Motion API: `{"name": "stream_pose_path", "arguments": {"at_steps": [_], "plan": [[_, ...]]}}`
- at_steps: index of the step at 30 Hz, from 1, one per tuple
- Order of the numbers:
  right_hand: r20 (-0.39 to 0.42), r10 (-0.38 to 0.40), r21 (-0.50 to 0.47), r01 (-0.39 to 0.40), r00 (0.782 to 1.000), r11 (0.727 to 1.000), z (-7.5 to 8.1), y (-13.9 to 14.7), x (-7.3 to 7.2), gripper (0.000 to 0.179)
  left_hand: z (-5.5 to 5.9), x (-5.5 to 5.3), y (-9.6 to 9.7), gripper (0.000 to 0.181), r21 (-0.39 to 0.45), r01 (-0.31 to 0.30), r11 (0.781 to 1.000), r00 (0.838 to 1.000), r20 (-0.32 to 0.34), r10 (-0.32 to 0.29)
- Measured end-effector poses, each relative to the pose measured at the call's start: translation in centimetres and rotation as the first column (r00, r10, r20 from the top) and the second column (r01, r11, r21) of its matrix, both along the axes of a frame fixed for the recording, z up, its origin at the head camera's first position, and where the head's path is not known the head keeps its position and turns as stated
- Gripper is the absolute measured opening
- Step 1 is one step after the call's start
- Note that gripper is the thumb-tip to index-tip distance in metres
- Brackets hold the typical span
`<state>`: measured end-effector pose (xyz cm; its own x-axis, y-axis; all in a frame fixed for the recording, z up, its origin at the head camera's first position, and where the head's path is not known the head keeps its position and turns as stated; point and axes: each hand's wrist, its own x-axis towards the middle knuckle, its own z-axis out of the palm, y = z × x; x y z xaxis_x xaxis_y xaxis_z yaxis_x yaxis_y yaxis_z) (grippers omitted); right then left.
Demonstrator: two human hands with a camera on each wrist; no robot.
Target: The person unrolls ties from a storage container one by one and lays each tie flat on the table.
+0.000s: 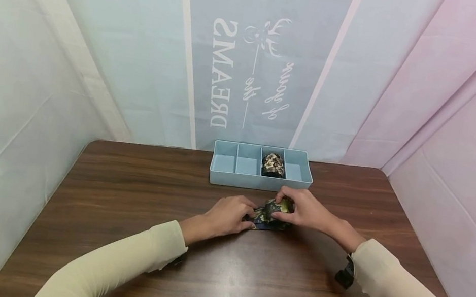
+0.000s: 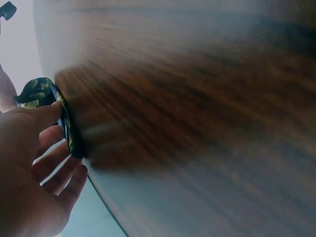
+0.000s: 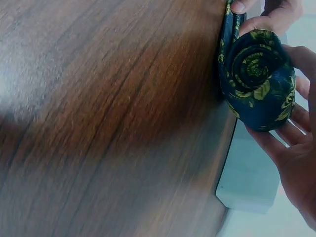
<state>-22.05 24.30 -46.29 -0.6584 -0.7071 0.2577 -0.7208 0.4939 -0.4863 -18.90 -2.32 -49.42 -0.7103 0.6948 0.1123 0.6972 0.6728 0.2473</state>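
Note:
A dark blue necktie (image 1: 263,218) with a yellow-green floral pattern lies on the table, partly rolled up. Its spiral coil (image 3: 261,98) shows end-on in the right wrist view. My right hand (image 1: 304,211) grips the coil, thumb on the near side and fingers curled over the far side. At the flat, unrolled end to the left, my left hand (image 1: 228,214) pinches the fabric between thumb and fingers. In the left wrist view the left thumb lies against the folded cloth (image 2: 42,94). The fingers partly cover the tie.
Just behind the hands stands a light blue organizer (image 1: 256,183) with several compartments in a row. A rolled black-and-cream floral piece (image 1: 273,165) sits in the third compartment from the left. The wooden table (image 1: 146,176) ends at a printed curtain (image 1: 141,52).

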Motion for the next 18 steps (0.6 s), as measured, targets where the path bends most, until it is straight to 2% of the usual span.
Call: {"name": "stream_pose_path", "arguments": {"at_steps": [6,9,18], "plan": [[0.062,0.072,0.036,-0.074,0.995,0.997,0.6,0.8,-0.3,0.034,0.1,0.1,-0.3,0.023,-0.005,-0.011,1.0,1.0,-0.001,0.011],[0.058,0.11,0.043,-0.113,0.992,0.993,0.7,1.1,-0.4,0.036,0.2,0.2,-0.6,0.023,-0.003,-0.018,1.0,1.0,0.006,0.018],[0.062,0.094,0.024,-0.096,0.994,0.995,0.8,2.4,-0.2,0.034,0.3,0.5,-1.5,0.024,0.012,-0.023,1.0,0.999,0.024,0.023]]}}
